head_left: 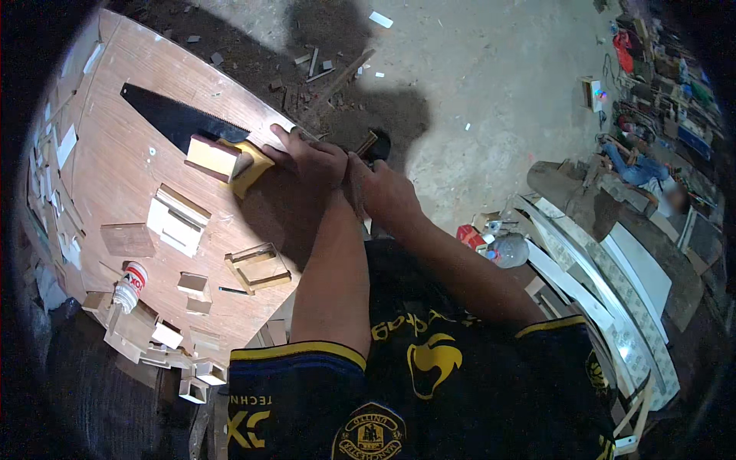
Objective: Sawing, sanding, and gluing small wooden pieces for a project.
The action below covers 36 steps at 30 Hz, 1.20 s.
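Two bare hands meet at the edge of the worktop [192, 69]: the left hand [313, 161] with its fingers [290, 140] partly spread and bent beside the saw's yellow handle [249, 169], the right hand [389, 195] curled in, and what seems a thin brown piece [356, 188] between them, mostly hidden, so I cannot tell which hand grips it. The step looks like working or steadying that small part, with the black saw blade [184, 119] lying aside; the next move probably calls for a firm hold.
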Available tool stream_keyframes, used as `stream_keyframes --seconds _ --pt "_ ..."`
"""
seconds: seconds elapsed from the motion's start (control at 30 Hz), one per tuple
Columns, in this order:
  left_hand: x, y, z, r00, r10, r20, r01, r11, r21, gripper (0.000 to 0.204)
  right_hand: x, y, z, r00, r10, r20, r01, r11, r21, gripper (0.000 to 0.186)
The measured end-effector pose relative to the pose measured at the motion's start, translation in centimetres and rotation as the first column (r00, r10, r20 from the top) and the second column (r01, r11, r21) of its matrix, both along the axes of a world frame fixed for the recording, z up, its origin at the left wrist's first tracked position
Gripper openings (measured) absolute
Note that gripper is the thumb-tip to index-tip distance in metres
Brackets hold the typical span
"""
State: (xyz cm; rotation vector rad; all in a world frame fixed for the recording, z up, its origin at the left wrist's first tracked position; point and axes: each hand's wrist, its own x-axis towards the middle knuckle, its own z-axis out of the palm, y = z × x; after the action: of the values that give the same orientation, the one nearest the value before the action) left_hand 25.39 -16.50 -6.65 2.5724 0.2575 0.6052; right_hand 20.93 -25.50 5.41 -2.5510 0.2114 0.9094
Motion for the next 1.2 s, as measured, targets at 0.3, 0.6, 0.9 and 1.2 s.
stream_keyframes --seconds 0.3,0.6,0.9,1.2 --pt "-0.1 -0.2 2.0 0.959 0.063 -0.276 -0.059 0.998 0.020 0.022 -2.3 -1.4 4.1 0.985 0.139 -0.106 -0.151 0.982 -0.113 0.064" --pt "-0.4 0.2 0.9 0.965 0.094 -0.244 -0.089 0.996 0.031 0.034 -2.8 -1.2 3.6 0.990 0.130 0.057 -0.126 0.990 -0.060 0.054" --pt "0.3 -0.2 2.7 0.903 0.122 -0.412 -0.153 0.987 -0.042 0.036 -2.6 -1.7 3.6 0.995 0.088 0.051 -0.089 0.996 0.010 0.054" --pt "-0.5 0.6 -2.0 0.996 0.089 -0.010 -0.090 0.987 -0.137 0.027 -1.2 -0.7 6.9 0.954 0.247 -0.170 -0.258 0.965 -0.044 0.058"
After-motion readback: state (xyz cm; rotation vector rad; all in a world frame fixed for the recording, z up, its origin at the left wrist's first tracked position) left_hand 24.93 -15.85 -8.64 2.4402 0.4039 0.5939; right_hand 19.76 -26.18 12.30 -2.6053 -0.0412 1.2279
